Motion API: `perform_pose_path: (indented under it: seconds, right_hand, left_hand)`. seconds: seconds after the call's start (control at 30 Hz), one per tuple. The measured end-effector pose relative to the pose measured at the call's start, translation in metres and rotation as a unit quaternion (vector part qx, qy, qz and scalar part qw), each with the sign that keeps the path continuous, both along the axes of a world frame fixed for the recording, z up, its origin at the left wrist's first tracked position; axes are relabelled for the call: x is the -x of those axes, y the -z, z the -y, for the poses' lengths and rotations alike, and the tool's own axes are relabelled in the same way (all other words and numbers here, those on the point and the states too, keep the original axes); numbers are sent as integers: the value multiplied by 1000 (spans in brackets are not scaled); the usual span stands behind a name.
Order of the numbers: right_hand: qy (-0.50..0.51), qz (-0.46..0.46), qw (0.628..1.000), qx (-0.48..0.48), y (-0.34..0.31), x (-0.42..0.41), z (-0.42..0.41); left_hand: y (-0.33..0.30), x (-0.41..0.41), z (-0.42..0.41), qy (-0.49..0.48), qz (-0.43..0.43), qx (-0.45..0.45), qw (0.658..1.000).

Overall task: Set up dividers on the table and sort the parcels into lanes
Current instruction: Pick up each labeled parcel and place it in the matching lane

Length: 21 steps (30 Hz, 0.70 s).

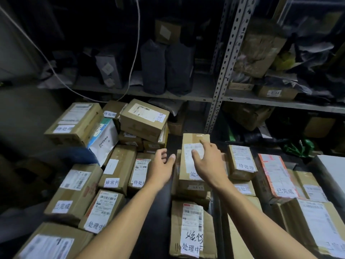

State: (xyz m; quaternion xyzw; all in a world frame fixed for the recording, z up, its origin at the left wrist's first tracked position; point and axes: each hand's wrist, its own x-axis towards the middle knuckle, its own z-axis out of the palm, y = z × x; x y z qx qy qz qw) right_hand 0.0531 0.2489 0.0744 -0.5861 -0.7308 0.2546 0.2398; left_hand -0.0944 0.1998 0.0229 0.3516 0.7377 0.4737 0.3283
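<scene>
Your right hand (209, 159) rests spread fingers on the tall parcel (194, 146) mid-bench (nothing gripped), left hand (162, 163) open just beside its left edge.

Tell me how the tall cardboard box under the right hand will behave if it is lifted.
The tall cardboard box looks stiff: flat faces, taped seams. It sits on top of other parcels, so it may tip or slide. The right hand lies open over its label; weight cannot be judged.
</scene>
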Motion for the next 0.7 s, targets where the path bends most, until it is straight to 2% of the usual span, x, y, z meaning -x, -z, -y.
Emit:
perform_pose_path:
  seconds: [0.23, 0.37, 0.53, 0.7]
  right_hand:
    - [-186, -75, 980, 4, -31, 62, 22]
    - [-245, -96, 964, 38, -40, 106, 36]
    - [-272, -118, 949, 103, -42, 163, 40]
    - [-243, -139, 944, 172, -32, 235, 32]
  left_hand:
    - [-40, 39, 56, -105, -43, -44, 993]
    - [-59, 79, 87, -166, -62, -39, 983]
    - [-69, 149, 100, -194, -55, -46, 978]
    - [-66, 242, 93, -234, -50, -60, 969]
